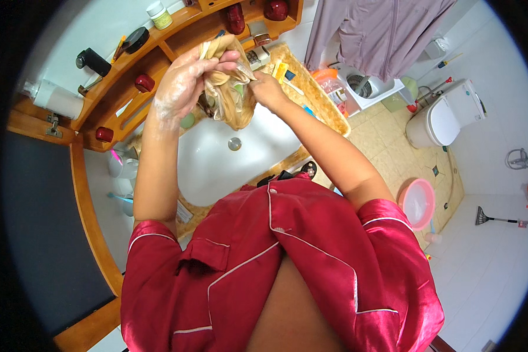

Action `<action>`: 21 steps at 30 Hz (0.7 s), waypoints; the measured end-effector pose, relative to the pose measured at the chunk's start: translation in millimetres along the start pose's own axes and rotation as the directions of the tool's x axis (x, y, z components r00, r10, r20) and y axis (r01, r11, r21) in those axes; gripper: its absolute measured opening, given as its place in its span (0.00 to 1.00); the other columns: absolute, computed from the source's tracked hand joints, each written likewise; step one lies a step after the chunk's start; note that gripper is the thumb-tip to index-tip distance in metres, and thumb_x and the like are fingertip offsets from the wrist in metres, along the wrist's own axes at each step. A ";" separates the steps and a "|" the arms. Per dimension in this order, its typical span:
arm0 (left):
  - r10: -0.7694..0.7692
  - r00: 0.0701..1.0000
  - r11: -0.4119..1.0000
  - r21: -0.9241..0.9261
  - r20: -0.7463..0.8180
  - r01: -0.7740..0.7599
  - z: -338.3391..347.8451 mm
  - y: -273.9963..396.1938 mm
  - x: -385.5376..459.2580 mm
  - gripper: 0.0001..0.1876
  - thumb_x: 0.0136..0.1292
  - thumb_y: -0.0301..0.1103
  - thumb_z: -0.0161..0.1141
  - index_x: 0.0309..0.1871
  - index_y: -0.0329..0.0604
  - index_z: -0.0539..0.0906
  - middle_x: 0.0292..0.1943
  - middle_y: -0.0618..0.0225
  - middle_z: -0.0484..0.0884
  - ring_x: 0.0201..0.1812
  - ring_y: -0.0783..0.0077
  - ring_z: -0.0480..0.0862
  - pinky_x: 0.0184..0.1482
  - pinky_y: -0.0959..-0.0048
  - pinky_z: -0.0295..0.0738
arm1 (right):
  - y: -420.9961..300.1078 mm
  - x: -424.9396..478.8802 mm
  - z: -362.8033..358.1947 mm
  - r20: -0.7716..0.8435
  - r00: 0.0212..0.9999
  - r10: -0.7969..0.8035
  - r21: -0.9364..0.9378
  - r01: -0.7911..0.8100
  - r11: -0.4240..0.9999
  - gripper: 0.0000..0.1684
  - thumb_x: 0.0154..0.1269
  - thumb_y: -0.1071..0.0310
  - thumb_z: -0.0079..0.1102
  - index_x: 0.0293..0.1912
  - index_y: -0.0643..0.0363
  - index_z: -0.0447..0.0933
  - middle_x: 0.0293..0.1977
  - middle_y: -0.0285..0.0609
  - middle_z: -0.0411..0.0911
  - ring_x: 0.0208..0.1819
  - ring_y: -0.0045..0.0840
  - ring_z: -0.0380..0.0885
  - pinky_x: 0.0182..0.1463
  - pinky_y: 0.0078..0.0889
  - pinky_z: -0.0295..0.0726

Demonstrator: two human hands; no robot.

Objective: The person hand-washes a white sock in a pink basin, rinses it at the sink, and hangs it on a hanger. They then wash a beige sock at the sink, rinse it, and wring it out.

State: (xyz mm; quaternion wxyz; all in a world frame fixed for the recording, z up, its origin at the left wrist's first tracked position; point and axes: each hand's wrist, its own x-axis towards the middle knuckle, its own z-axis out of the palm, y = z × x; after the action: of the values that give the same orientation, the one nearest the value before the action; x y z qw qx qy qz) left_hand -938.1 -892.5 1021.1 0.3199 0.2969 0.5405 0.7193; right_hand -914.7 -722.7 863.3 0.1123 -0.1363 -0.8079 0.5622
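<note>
A tan, wet-looking cloth garment (233,103) hangs bunched between my hands over the far edge of the white washbasin (211,176). My left hand (180,81), streaked with white suds, is at the cloth's left side, palm turned inward and fingers bent over its upper part. On the other side, my right hand (268,91) grips the cloth's edge with closed fingers. Below the cloth, the basin's metal drain (234,144) shows. Part of the faucet area is hidden behind the fabric.
Wooden shelves (165,50) with jars and bottles curve behind the basin. Brushes (281,72) lie on the tan stone counter (330,116) at right. Farther right are a hanging mauve garment (369,35), a white toilet (438,125) and a pink basin (417,204) on the floor.
</note>
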 end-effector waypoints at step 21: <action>-0.134 0.920 0.957 -0.290 -0.367 0.023 -89.2 -11.9 -20.7 0.14 0.65 0.23 0.39 0.49 0.19 0.65 0.43 0.46 0.76 0.43 0.59 0.80 0.51 0.63 0.76 | 39.3 6.8 -127.0 0.323 0.820 0.474 0.676 -0.550 0.491 0.15 0.63 0.71 0.45 0.49 0.66 0.66 0.37 0.48 0.77 0.36 0.37 0.80 0.41 0.38 0.82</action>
State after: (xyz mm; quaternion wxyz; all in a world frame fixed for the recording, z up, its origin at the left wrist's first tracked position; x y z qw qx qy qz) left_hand -992.6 -958.7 986.6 0.2757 0.0803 0.4967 0.8190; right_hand -874.8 -595.9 870.1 -0.0521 -0.2852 -0.4319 0.8541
